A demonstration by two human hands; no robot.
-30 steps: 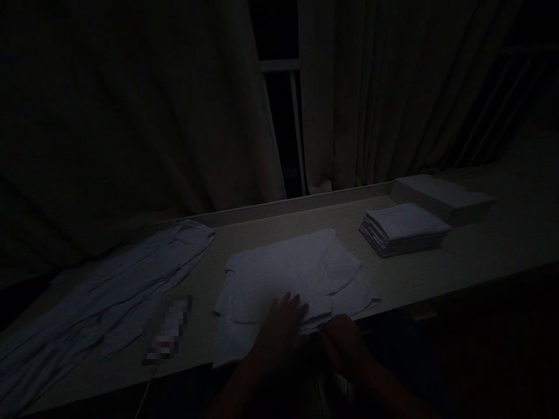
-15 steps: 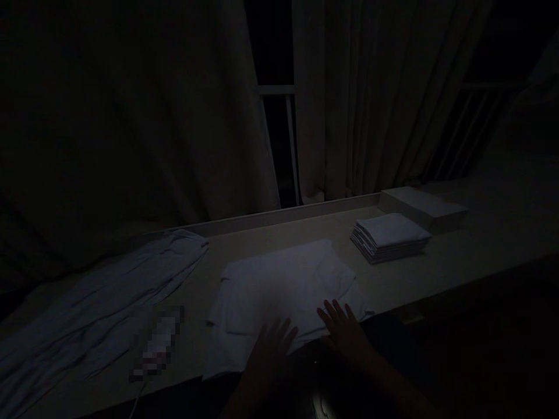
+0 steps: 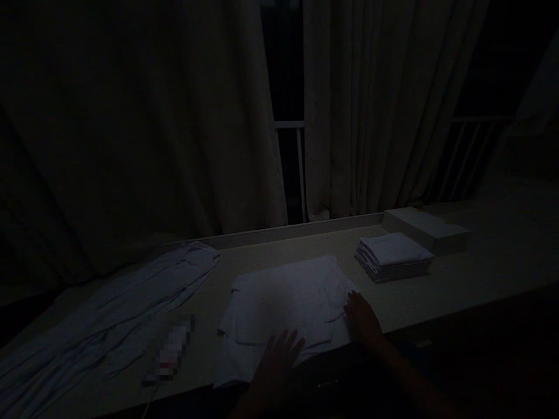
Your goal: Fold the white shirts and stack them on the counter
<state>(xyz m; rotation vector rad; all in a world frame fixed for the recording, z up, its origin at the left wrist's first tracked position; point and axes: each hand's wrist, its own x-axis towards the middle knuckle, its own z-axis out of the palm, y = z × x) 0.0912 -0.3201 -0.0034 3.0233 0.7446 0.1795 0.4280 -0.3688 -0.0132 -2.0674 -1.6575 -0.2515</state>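
A pale garment (image 3: 283, 297), shirt-like, lies partly folded on the long counter in front of me. My left hand (image 3: 279, 358) rests flat on its near edge, fingers spread. At the garment's right edge, my right hand (image 3: 363, 317) has its fingers bent and pinching the cloth. A crease runs from those fingers into the fabric. Dim light hides the finer detail of the layers and of my fingertips. To the right, beyond my right hand, sits a neat stack of folded pale cloths (image 3: 393, 258).
A pale box (image 3: 430, 228) stands behind the stack. More crumpled pale cloth (image 3: 144, 302) stretches along the left of the counter (image 3: 471, 276). Near it lies a pixelated object (image 3: 172, 349) with a cord. Curtains (image 3: 218, 116) hang behind the back ledge.
My right hand has moved right from the garment's near part to its right edge and closed on the cloth. My left hand stays spread on it. The view has tilted up slightly.
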